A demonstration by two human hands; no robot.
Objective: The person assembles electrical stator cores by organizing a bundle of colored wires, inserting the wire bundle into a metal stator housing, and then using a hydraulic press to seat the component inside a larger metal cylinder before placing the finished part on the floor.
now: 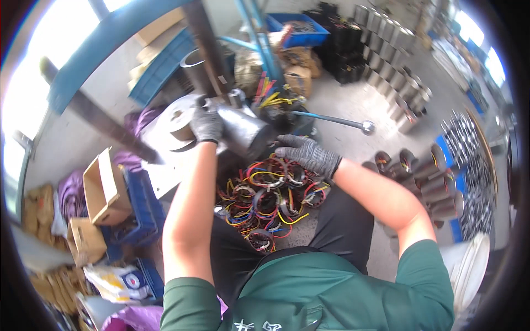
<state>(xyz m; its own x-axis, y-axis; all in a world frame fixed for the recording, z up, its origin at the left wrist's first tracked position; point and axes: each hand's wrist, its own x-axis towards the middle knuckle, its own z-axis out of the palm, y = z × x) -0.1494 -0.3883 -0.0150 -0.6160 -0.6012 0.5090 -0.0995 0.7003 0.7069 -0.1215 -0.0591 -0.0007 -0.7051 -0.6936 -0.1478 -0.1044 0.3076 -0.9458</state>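
A grey metal cylinder [243, 131] sits right of the white plate [161, 132], its long axis slanting from the left hand [207, 124] down-right toward the right hand [310, 154], both hands' fingers unclear as to grip, wired coil rings [267, 202] crowding nearer and a blue lever [331, 118] beyond.

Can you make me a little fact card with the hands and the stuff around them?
Left hand: gloved, at the cylinder's left end; grip unclear
Right hand: gloved, open, near its right end
Below the cylinder: rings with colourful wires
Left side: open cardboard box
Far back: blue bin
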